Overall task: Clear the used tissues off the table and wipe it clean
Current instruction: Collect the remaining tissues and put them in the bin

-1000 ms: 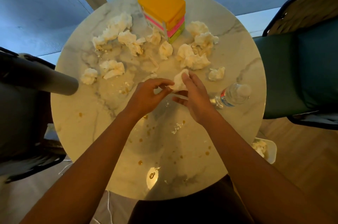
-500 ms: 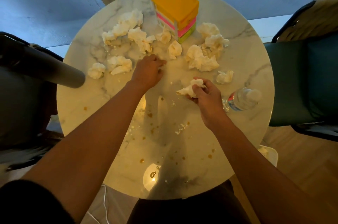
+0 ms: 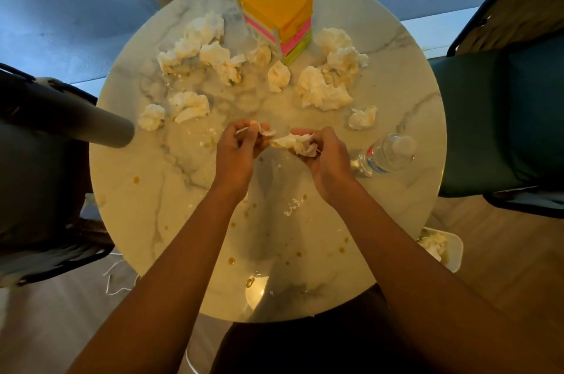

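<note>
A round marble table (image 3: 146, 209) carries several crumpled used tissues across its far half, among them a big clump (image 3: 323, 91) right of centre and a pair (image 3: 189, 105) at the left. Over the table's middle, my right hand (image 3: 326, 160) grips a wad of crumpled tissue (image 3: 297, 143). My left hand (image 3: 238, 148) pinches a small tissue scrap (image 3: 259, 129) beside it. Brown drips (image 3: 232, 260) and white crumbs (image 3: 291, 207) dot the near half.
A stack of coloured boxes (image 3: 274, 7) stands at the far edge. A clear water bottle (image 3: 387, 154) lies at the right. A white bin (image 3: 442, 248) holding tissue sits on the floor at the right. Chairs flank the table: dark green (image 3: 503, 117) right, black (image 3: 45, 160) left.
My left hand has come back from the far tissues with a small scrap and now meets my right hand, which still holds its tissue wad, over the table's middle.
</note>
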`<action>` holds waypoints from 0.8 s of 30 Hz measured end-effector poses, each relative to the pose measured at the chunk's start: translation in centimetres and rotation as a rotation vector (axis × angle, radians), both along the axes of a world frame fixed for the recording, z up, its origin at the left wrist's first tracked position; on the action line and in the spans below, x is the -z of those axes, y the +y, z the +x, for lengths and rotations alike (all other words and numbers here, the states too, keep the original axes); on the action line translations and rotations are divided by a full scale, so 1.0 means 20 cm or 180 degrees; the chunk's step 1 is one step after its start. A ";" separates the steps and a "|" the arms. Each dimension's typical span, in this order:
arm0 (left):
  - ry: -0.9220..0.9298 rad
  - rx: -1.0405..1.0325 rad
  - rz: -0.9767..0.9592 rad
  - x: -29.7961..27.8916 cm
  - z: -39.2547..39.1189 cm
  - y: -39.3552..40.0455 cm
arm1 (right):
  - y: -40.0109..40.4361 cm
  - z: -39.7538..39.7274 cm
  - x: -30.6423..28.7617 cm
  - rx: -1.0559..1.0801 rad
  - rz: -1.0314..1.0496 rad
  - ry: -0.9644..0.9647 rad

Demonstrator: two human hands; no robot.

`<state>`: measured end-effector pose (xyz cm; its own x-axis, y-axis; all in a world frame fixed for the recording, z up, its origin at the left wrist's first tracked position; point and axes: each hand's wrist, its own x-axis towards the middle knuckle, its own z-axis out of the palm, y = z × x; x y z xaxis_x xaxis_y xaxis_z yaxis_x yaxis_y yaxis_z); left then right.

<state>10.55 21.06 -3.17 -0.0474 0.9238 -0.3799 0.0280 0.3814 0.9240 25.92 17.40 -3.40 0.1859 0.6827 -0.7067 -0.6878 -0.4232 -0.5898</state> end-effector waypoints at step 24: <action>-0.1240 0.0687 -0.0903 -0.16 -0.06 -0.80 | -1.08 -0.08 -0.37 0.1068 0.0074 -0.0461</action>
